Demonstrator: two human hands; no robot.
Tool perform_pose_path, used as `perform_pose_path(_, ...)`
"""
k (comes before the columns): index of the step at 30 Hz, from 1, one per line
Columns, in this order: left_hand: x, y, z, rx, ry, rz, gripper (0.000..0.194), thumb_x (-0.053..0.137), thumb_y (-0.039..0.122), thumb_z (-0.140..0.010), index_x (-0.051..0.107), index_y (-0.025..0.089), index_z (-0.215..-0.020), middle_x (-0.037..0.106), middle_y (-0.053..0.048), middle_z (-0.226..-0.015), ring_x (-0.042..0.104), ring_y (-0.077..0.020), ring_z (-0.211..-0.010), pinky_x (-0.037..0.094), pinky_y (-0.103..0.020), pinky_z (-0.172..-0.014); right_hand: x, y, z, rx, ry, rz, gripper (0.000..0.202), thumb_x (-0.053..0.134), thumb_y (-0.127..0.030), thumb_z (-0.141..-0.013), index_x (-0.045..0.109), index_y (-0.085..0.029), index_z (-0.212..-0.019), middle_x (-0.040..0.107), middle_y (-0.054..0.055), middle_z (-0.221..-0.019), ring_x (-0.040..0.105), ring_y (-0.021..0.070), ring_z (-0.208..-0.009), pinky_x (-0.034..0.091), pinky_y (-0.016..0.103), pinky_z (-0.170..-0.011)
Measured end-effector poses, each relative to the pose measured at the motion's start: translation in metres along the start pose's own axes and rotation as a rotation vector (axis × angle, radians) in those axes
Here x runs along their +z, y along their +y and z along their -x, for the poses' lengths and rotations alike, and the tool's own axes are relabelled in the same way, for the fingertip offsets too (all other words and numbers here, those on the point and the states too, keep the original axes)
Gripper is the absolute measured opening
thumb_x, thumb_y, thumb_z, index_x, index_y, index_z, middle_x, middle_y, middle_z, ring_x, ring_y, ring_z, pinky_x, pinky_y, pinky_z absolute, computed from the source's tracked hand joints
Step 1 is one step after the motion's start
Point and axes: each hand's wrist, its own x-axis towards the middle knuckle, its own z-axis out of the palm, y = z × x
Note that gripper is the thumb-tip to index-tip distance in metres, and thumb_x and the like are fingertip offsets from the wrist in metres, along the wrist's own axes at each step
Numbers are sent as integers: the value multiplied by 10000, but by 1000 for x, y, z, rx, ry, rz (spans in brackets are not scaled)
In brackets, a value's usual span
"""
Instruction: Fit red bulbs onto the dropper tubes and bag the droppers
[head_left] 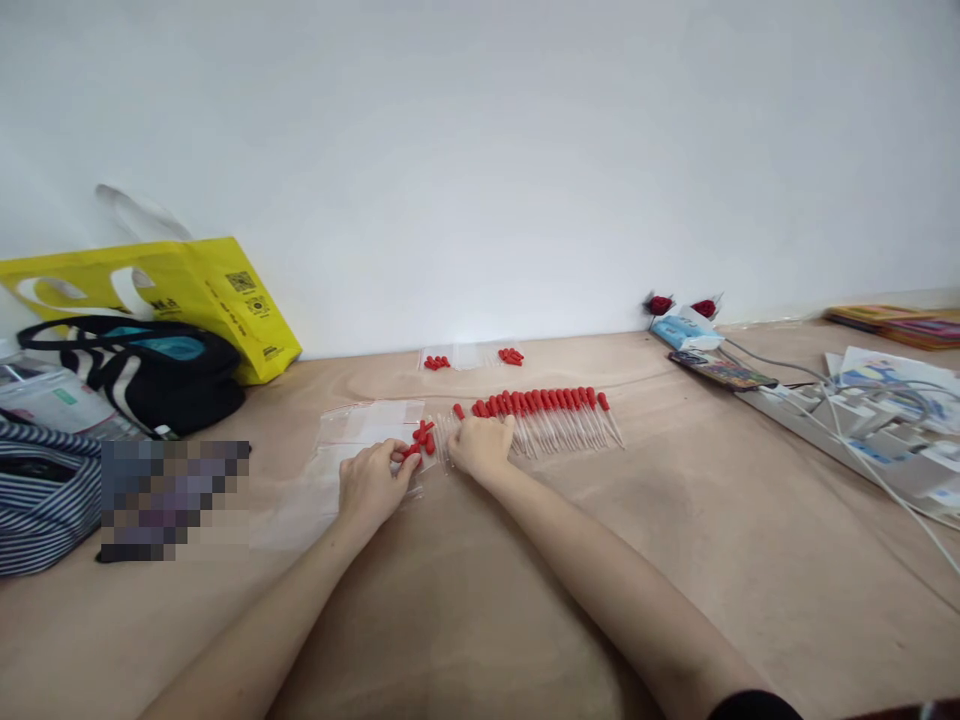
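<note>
My left hand pinches a red rubber bulb between thumb and fingertips. Just beyond it lies a small heap of loose red bulbs on clear plastic bags. My right hand is closed, knuckles up, over bare glass tubes; its fingertips are turned away, so what they grip is hidden. To its right, a row of glass droppers with red bulbs on top lies side by side. One red-capped dropper shows just behind the right hand.
Small bags of red bulbs lie near the wall. Leftward are a yellow bag, a black bag and a striped bag. At the right, a tissue pack, a power strip and cables cover the tabletop.
</note>
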Motion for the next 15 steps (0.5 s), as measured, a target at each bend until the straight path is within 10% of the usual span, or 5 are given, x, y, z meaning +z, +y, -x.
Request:
perform_pose_path(9, 3, -3, -2, -71, -44, 117, 150, 537, 320, -768, 598, 210, -851, 683, -7, -853, 615, -201, -877, 405, -283, -720, -4, -3, -3, 64, -42, -43, 276, 462, -330, -765, 665, -144, -765, 675, 122, -785, 609, 237, -771, 258, 402, -809)
perform_pose_path(15, 4, -4, -1, -65, -28, 95, 142, 547, 328, -759, 576, 200, -814, 664, -26, -890, 591, -218, -899, 399, -296, -704, -20, 37, 14, -141, -14, -110, 220, 440, -227, -792, 630, -126, -833, 665, 114, -851, 587, 199, -799, 352, 287, -683)
